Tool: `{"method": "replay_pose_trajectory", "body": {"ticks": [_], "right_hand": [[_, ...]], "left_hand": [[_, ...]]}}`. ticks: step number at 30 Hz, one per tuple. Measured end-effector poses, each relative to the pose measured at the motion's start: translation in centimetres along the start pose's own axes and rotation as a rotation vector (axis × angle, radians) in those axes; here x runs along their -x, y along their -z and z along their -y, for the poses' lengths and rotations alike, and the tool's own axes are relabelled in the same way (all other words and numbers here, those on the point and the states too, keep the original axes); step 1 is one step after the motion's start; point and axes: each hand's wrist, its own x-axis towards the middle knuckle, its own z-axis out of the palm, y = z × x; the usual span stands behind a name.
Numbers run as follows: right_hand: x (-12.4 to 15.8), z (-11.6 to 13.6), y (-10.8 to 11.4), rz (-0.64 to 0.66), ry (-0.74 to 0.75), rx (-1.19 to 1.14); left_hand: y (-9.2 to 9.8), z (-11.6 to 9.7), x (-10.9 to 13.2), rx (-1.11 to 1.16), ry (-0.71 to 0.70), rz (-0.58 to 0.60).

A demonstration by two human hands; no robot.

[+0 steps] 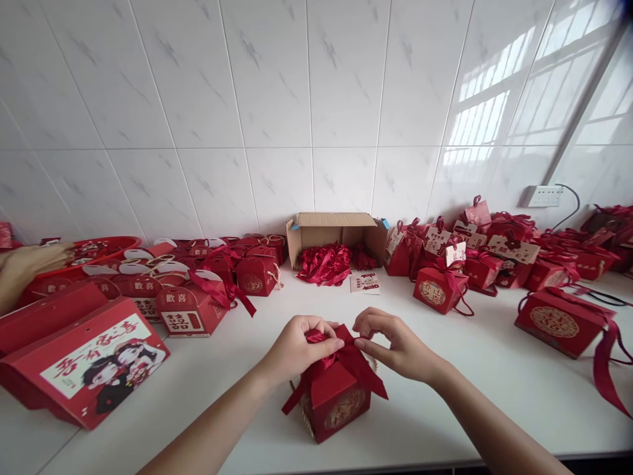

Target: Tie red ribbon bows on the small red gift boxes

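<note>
A small red gift box [330, 396] with a gold round emblem and rope cords stands on the white table in front of me. A dark red ribbon [363, 374] is looped across its top, with two tails hanging over the sides. My left hand [307, 343] pinches the ribbon's loop on the left, thumb pressed against the curled fingers. On the right, my right hand [393, 344] pinches the same ribbon near the knot between thumb and fingertips. The knot itself is partly hidden by the fingers.
An open cardboard box [302, 245] with loose red ribbons [324, 264] stands against the tiled wall. Printed cards [364, 284] lie before it. Several red boxes [192, 310] crowd the left; ribboned boxes [440, 289] fill the right. Another person's arm [34, 264] reaches in at left, near a red basin [129, 244].
</note>
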Motion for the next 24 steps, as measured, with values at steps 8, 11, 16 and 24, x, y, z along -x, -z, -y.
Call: {"method": "replay_pose_trajectory", "body": {"ticks": [8,11,16,24], "right_hand": [[-0.2,-0.3,-0.4,-0.024,-0.103,-0.305],[0.0,-0.4,-0.5,-0.032,-0.105,-0.321],[0.5,-0.4,-0.6,-0.048,-0.093,-0.277],[1.0,-0.9,-0.3,-0.045,-0.089,-0.365]], "left_hand": [[-0.1,0.5,0.0,0.047,-0.017,0.02],[-0.1,0.7,0.0,0.055,-0.047,0.021],[-0.2,0.5,0.2,0.105,-0.061,0.04],[0.3,0.9,0.7,0.168,-0.067,0.078]]}}
